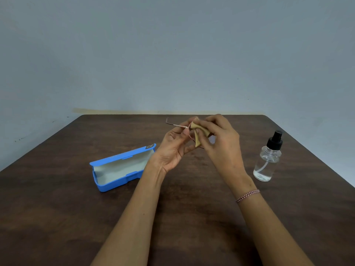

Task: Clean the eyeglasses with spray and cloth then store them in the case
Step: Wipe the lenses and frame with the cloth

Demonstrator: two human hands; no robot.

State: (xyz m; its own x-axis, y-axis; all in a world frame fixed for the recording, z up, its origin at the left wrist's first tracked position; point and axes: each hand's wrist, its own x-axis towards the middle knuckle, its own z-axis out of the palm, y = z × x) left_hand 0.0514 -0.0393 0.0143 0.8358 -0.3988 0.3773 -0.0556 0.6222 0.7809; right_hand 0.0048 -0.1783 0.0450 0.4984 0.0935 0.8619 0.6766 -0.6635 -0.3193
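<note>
Above the middle of the table, my left hand [173, 148] holds thin-framed eyeglasses [175, 125] by the frame, one temple arm sticking out to the left. My right hand [221, 139] pinches a small tan cloth [198, 132] folded over a lens. Most of the glasses are hidden behind the fingers and the cloth. An open blue case [120, 167] with a pale lining lies on the table to the left of my left wrist. A clear spray bottle [268, 160] with a black pump top stands upright to the right of my right hand.
The dark brown wooden table [57, 208] reaches back to a plain grey-blue wall [172, 54]. Its far edge runs just behind my hands, and its left and right edges slant outward toward me.
</note>
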